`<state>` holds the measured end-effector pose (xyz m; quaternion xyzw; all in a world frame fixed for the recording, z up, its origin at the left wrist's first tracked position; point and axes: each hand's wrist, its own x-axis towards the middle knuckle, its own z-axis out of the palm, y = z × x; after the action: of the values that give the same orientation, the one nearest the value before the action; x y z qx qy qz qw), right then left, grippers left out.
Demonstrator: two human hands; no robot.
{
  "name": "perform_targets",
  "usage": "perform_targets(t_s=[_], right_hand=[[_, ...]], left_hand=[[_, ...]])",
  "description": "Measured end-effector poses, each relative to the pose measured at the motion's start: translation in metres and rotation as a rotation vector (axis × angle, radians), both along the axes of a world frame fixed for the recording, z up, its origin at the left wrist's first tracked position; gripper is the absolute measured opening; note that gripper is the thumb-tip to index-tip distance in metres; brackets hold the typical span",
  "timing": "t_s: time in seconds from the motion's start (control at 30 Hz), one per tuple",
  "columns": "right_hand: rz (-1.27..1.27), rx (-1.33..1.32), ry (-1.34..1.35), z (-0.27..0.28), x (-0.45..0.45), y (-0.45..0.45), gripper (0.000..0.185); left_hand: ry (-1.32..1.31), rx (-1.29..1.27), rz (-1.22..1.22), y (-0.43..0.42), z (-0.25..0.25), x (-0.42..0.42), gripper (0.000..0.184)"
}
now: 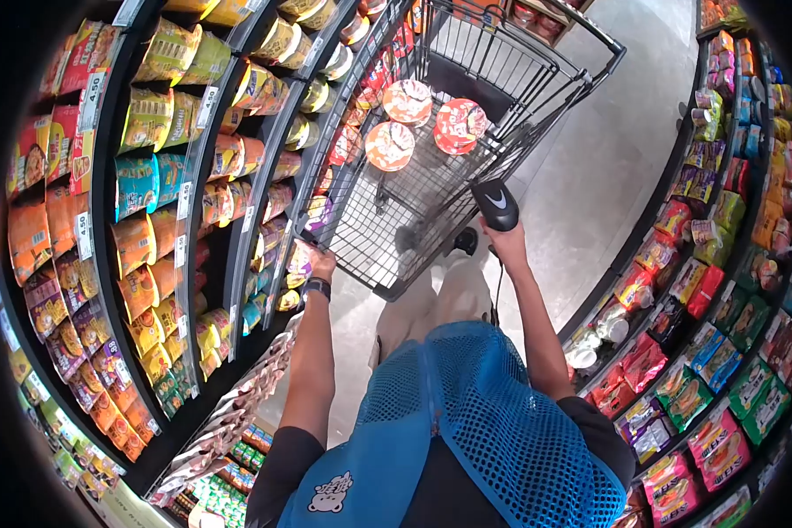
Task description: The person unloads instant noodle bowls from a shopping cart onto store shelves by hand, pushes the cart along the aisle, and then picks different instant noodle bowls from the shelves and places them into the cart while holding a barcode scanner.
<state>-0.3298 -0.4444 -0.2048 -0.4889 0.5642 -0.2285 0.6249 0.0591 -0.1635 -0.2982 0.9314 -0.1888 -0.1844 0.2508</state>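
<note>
In my right hand (505, 238) is a black handheld barcode scanner (496, 204), its head pointing away from me and a cord hanging below. My left hand (317, 260) is closed at the near left corner of the black wire shopping cart (374, 255); its fingertips are partly hidden. Three round red-and-white instant noodle tubs stand inside the cart: one at the back (407, 102), one at the left front (389, 146) and one at the right (460, 126). The cart's push handle (620, 55) is at the far end.
On my left, a tall shelf (106, 238) holds noodle tubs and packets, with price tags along its edges. The right shelf (669, 290) carries packaged snacks and noodles. Grey floor (590, 189) runs between the cart and the right shelf. A cardboard box (541, 22) stands beyond the cart.
</note>
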Motion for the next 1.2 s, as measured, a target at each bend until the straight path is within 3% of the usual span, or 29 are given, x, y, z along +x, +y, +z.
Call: perform_targets(t_s=[0.07,0.13,0.2,0.23,0.3,0.33,0.4,0.43,0.47,0.5,0.53,0.57,0.6,0.67,0.73,0.8,0.83,0.9,1.0,1.03,1.2], right_hand=[[-0.011,0.040,0.018,0.001,-0.004,0.009,0.019],[-0.089,-0.022,0.032,0.007,-0.004,0.024,0.020],[-0.143,0.007,0.100,0.012,-0.010,0.039,0.022],[-0.155,-0.082,0.134,0.008,-0.016,0.050,0.025],[-0.170,-0.166,0.215,0.004,-0.030,0.074,0.028],[-0.193,-0.158,0.251,0.002,-0.038,0.090,0.029],[-0.235,-0.132,0.338,0.001,-0.053,0.118,0.031],[-0.242,-0.145,0.418,0.003,-0.059,0.133,0.033],[-0.240,-0.101,0.511,0.007,-0.066,0.151,0.034],[-0.247,-0.041,0.563,0.007,-0.074,0.171,0.032],[-0.234,-0.008,0.614,0.006,-0.082,0.194,0.031],[-0.255,-0.041,0.645,0.016,-0.078,0.212,0.030],[-0.195,0.041,0.665,0.020,-0.084,0.231,0.040],[-0.219,0.105,0.693,0.042,-0.068,0.255,0.066],[-0.210,0.246,0.633,0.040,-0.068,0.282,0.039],[-0.235,0.069,0.532,0.057,-0.044,0.284,0.028],[-0.194,0.139,0.563,0.065,-0.039,0.278,0.029],[-0.108,0.205,0.646,0.070,-0.037,0.269,0.033],[-0.072,0.097,0.618,0.076,-0.033,0.244,0.032],[-0.049,0.174,0.636,0.082,-0.035,0.234,0.034],[0.198,-0.013,0.399,0.117,-0.050,0.170,0.033]], left_hand=[[-0.100,0.203,-0.018,-0.021,0.038,-0.018,0.107],[-0.438,0.269,-0.176,-0.044,0.070,-0.043,0.101],[-0.524,0.161,-0.383,-0.080,0.106,-0.064,0.091],[-0.427,0.063,-0.498,-0.096,0.113,-0.069,0.083],[-0.300,-0.283,-0.701,-0.121,0.086,-0.068,0.068],[-0.076,-0.209,-0.594,-0.141,0.071,-0.065,0.063],[0.172,-0.334,-0.267,-0.171,-0.026,-0.048,0.062],[0.615,-0.291,0.109,-0.208,-0.037,-0.037,0.063],[0.984,-0.264,0.242,-0.234,-0.046,-0.018,0.080],[1.060,-0.328,0.249,-0.255,-0.044,-0.012,0.082],[0.960,-0.270,0.367,-0.275,-0.084,-0.007,0.078],[0.885,-0.345,0.378,-0.290,-0.083,-0.006,0.057],[0.806,-0.417,0.389,-0.304,-0.077,-0.008,0.045],[0.612,-0.732,0.383,-0.316,-0.126,-0.008,0.036],[0.502,-0.649,0.471,-0.322,-0.110,-0.014,0.031],[0.489,-0.624,0.486,-0.323,-0.121,-0.012,0.032],[0.418,-0.538,0.423,-0.320,-0.106,-0.014,0.031],[0.578,-0.602,0.576,-0.314,-0.117,-0.016,0.028],[0.713,-0.650,0.589,-0.296,-0.095,-0.025,0.029],[0.780,-0.694,0.572,-0.282,-0.076,-0.030,0.028],[1.202,-0.913,0.301,-0.199,0.074,-0.053,0.028]])
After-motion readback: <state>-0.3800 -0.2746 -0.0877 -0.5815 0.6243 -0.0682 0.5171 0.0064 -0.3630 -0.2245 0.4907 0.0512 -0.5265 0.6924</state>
